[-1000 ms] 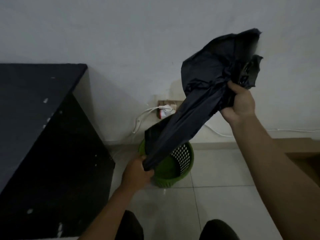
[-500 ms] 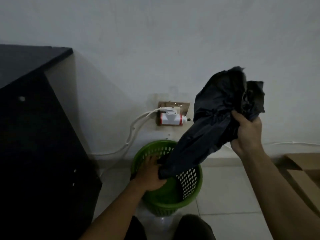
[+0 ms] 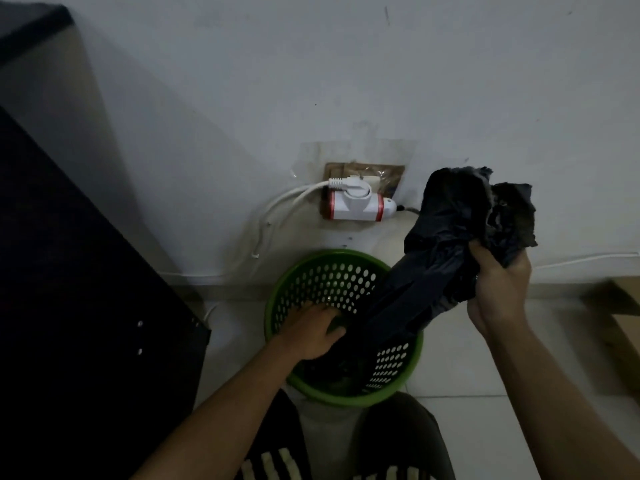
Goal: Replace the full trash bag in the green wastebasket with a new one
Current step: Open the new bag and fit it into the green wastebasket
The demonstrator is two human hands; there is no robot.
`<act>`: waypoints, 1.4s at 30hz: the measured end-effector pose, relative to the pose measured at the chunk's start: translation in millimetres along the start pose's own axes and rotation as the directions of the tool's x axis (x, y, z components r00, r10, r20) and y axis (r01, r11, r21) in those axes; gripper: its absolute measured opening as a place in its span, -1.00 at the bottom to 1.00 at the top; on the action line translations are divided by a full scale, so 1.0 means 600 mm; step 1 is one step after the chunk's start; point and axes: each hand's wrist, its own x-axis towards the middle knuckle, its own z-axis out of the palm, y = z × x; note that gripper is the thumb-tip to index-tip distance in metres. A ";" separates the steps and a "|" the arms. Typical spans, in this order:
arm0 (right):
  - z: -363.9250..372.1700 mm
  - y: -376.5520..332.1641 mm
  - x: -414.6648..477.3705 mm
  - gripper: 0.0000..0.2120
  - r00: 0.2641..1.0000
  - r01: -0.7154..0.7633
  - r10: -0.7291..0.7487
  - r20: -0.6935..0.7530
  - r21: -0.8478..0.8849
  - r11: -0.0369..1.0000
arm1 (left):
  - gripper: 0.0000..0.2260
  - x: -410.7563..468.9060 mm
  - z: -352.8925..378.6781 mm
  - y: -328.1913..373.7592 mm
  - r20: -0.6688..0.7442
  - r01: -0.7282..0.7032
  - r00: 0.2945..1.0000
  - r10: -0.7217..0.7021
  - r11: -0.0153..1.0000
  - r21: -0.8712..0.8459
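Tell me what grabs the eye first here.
The black trash bag, bunched in the right hand at right, trails down into the green wastebasket by the wall. The left hand reaches inside it beside the bag's lower end. Above, a white plug adapter sits on the wall.

Dim home room: tiled floor (image 3: 467,358), wall socket adapter (image 3: 356,209), dark desk (image 3: 86,306)

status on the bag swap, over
Right hand grips bunched black bag above green wastebasket. Left hand inside it at bag's lower end, grip unclear. Nothing blocking rim.
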 end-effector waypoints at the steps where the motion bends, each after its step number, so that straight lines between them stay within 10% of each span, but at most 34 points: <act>1: 0.002 0.001 -0.012 -0.65 1.000 0.004 -0.004 -0.003 0.020 1.000 | -0.51 -0.012 0.002 0.009 -0.020 -0.005 1.000 0.004 0.999 -0.048; 7: -0.014 0.033 -0.102 -0.59 1.000 0.017 -0.017 0.013 -0.014 1.000 | -0.22 -0.131 0.055 0.054 0.174 -0.074 0.984 0.046 0.985 0.158; 12: -0.040 0.040 -0.181 -0.55 0.994 0.097 -0.086 0.065 -0.186 0.978 | -0.73 -0.187 0.120 0.043 -0.084 -0.054 0.993 0.079 0.962 0.266; 21: -0.010 0.037 -0.162 -0.63 0.996 0.058 -0.035 0.082 -0.301 0.952 | -0.81 -0.193 0.114 0.035 -0.044 -0.083 0.994 0.099 0.959 0.272; 27: -0.001 0.064 -0.183 -0.66 0.991 0.113 -0.079 0.108 -0.359 0.926 | -0.27 -0.186 0.066 0.044 0.046 0.072 0.997 -0.063 0.967 -0.245; 30: -0.001 0.102 -0.231 -0.58 0.953 0.186 -0.051 0.299 -0.442 0.878 | -0.17 -0.175 0.034 0.062 0.004 0.075 0.995 -0.104 0.688 -0.721; 34: -0.019 0.114 -0.250 -0.38 0.854 0.123 0.130 0.504 -0.439 0.890 | -0.76 -0.162 -0.023 0.092 -0.171 -0.117 0.942 -0.288 0.196 -0.974; 38: -0.042 0.094 -0.258 -0.38 0.668 0.196 0.238 0.705 -0.475 0.858 | -0.65 -0.164 -0.064 0.104 -0.146 -0.063 0.968 -0.205 0.362 -0.930; 42: -0.061 0.064 -0.242 -0.80 0.761 0.310 0.089 0.643 -0.480 0.821 | -0.81 -0.179 -0.066 0.086 -0.307 -0.117 0.884 -0.354 0.468 -0.876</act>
